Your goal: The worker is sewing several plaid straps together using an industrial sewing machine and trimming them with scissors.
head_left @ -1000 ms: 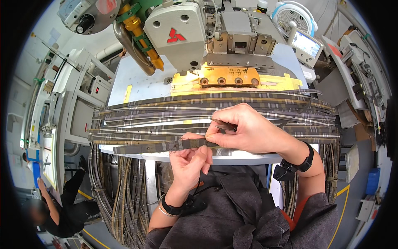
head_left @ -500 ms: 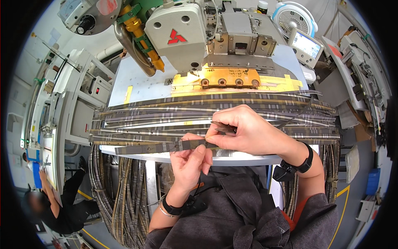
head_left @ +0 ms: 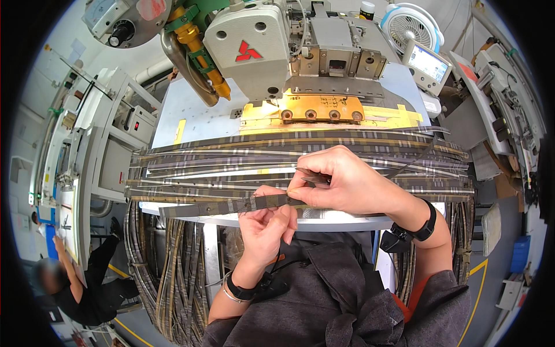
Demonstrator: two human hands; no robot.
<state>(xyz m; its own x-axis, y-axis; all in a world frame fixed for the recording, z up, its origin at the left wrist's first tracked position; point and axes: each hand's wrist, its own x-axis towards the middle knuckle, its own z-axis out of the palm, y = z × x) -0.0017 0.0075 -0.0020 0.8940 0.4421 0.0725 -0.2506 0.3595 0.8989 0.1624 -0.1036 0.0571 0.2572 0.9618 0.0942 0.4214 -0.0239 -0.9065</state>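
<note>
A dark plaid fabric strip (head_left: 215,207) runs across in front of me, its loose end sticking out to the left. My left hand (head_left: 263,228) is closed on it from below, fingers behind the strip and thumb bent in front. Just to the right, the fingertips of my right hand (head_left: 344,179) pinch the same strip. Tucked in that hand are small dark thread snips (head_left: 315,177), their pointed blades jutting left. What lies exactly between the right fingertips is hidden.
Long plaid strips (head_left: 254,155) lie side by side across the table, and bundles (head_left: 179,260) hang below its front edge. Behind stands a sewing machine (head_left: 248,55) with an orange plate (head_left: 321,107). A fan (head_left: 407,29) and screen (head_left: 428,62) are back right. Another person (head_left: 87,283) works far left.
My left thumb has dropped slightly, away from the strip's face. The strip's loose left end has shifted a touch to the left. My right hand has barely moved.
</note>
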